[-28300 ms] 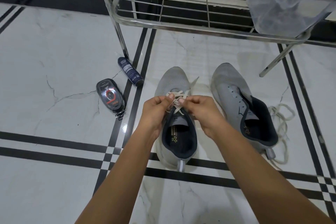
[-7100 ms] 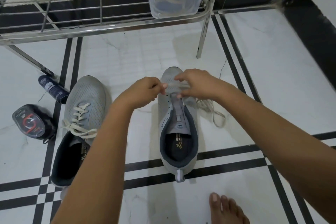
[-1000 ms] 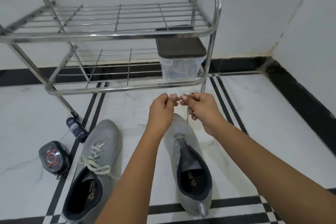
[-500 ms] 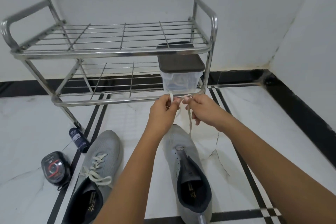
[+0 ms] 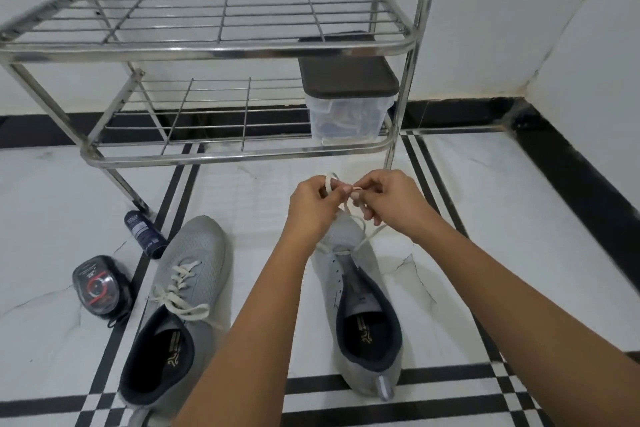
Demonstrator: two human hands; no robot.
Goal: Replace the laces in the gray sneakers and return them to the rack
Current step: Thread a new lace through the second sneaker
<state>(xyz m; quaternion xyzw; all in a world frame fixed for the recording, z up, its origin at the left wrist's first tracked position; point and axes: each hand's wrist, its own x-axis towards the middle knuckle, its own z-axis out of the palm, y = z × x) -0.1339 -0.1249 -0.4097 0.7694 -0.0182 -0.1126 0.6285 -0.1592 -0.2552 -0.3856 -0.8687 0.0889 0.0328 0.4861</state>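
Pinching the off-white lace (image 5: pixel 370 236) with both the left hand (image 5: pixel 313 208) and the right hand (image 5: pixel 391 204), held close together just above the toe of the right-hand gray sneaker (image 5: pixel 360 305), fingers of each curled, thumb and forefinger clamped on a lace end. Running from those fingertips down and nearward to the farthest pair of eyelets only, with the nearer eyelets bare. Lying far-to-near on the marble floor (image 5: pixel 519 218), toe toward the steel shoe rack (image 5: pixel 242 48), heel nearest the viewer, so directly under and nearward of the hands. Judging from that: next crossing calls for carrying each tip down and nearward along the shoe's long axis, left hand nearer the left eyelet row, right hand nearer the right. Just left of it, well apart from both hands, the already laced gray sneaker (image 5: pixel 187 288). On the rack's lower shelf, at the right, a clear plastic box with a dark lid (image 5: pixel 346 107); on the floor at the left, a dark spray can (image 5: pixel 143 234) and a round polish tin (image 5: pixel 100 288). Against half a second ago: hands lower, now over the toe rather than level with the rack's lower rail; same pinch on both ends; sneakers, can and tin unshifted.
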